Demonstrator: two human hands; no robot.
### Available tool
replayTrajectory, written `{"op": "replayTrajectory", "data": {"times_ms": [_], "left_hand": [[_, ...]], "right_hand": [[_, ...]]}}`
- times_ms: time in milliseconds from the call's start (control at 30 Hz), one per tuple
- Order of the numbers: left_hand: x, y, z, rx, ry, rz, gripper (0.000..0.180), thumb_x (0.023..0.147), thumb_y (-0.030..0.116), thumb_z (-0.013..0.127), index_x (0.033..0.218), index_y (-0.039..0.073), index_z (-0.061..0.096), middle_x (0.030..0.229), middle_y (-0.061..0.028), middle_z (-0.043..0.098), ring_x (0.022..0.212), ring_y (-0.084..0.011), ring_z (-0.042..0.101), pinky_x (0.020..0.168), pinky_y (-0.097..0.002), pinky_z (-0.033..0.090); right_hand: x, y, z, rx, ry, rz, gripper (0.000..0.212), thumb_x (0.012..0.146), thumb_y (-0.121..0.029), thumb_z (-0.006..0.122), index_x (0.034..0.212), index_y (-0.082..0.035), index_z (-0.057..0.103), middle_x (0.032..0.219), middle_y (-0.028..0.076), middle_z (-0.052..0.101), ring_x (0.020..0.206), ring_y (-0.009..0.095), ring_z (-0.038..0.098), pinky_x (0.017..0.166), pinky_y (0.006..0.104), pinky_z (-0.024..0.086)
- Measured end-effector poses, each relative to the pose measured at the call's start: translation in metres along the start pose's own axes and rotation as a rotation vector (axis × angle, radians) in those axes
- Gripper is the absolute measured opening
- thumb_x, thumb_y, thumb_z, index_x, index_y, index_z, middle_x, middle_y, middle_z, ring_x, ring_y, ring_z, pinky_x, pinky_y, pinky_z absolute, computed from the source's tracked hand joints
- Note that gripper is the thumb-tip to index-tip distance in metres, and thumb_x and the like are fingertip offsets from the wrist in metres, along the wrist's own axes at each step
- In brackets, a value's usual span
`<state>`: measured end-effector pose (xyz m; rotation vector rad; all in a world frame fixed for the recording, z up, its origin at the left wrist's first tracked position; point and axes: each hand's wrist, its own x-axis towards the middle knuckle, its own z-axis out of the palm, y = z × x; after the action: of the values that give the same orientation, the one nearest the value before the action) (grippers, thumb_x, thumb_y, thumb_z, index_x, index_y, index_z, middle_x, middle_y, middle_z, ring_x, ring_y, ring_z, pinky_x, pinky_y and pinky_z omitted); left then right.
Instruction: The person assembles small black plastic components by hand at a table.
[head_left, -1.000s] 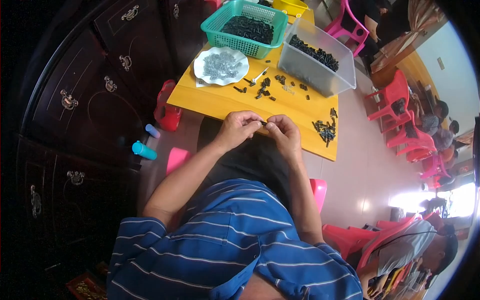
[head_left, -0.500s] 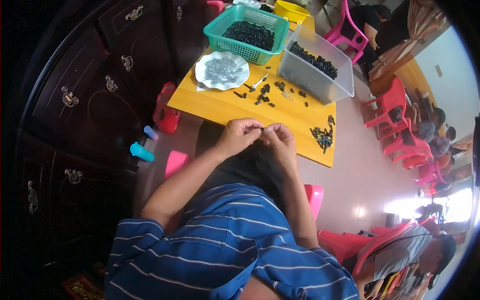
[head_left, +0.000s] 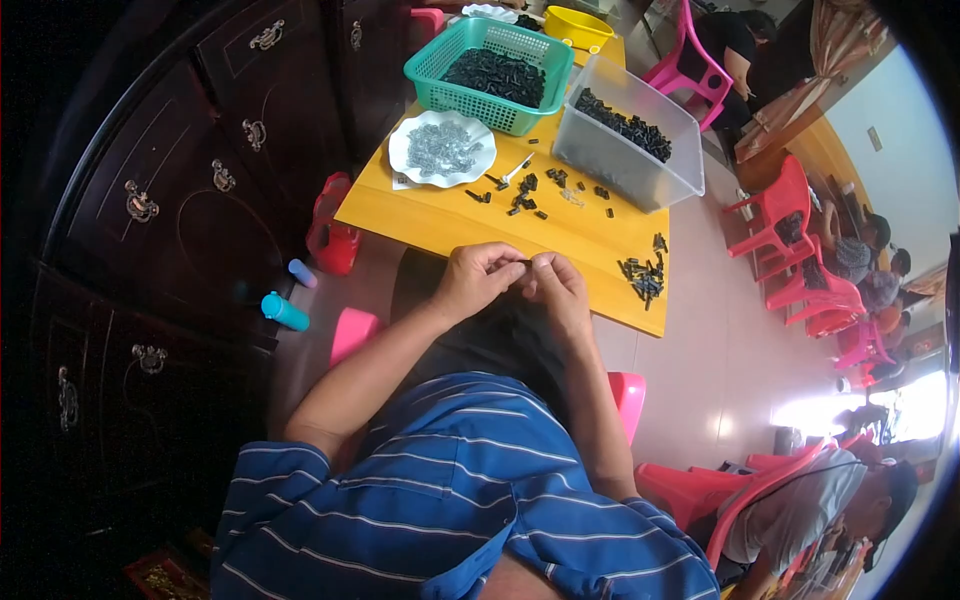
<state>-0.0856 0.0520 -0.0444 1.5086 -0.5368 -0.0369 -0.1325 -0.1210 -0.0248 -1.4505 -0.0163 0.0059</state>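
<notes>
head view: compared with a second ago, the left hand [head_left: 478, 284] and right hand [head_left: 560, 296] have drawn closer at the fingertips, so less of the small black piece [head_left: 527, 264] shows between them. both are pinching it by the near edge of the yellow worktop [head_left: 400, 208]; the fingers hide its finer shape. it has not been set down, so its handling seems unfinished. the loose black parts [head_left: 645, 282] near the right corner and the white plate [head_left: 399, 152] of clear bits [head_left: 440, 148] look unchanged.
</notes>
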Motion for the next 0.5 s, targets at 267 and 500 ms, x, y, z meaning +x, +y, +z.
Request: {"op": "replayTrajectory", "data": {"times_ms": [267, 500], "left_hand": [[0.003, -0.008, -0.003, -0.39, -0.01, -0.196, 0.018, 0.1, 0.014, 0.063, 0.111, 0.001, 0.069, 0.089, -0.0015, 0.071, 0.074, -0.0068, 0.065, 0.067, -0.0219, 0.054], [0.0, -0.011, 0.003, -0.533, -0.023, -0.234, 0.021, 0.102, 0.016, 0.062, 0.115, 0.002, 0.068, 0.094, -0.0011, 0.07, 0.08, -0.0073, 0.066, 0.071, -0.0222, 0.056]], "right_hand": [[0.001, 0.017, 0.02, -0.026, 0.12, -0.21, 0.017, 0.093, -0.004, 0.071, 0.106, -0.001, 0.061, 0.085, 0.0, 0.064, 0.073, 0.007, 0.059, 0.068, 0.0216, 0.05], [-0.006, -0.001, 0.028, -0.575, 0.305, -0.47, 0.016, 0.088, -0.002, 0.075, 0.1, -0.001, 0.065, 0.081, 0.004, 0.061, 0.067, 0.01, 0.06, 0.062, 0.0233, 0.049]]}}
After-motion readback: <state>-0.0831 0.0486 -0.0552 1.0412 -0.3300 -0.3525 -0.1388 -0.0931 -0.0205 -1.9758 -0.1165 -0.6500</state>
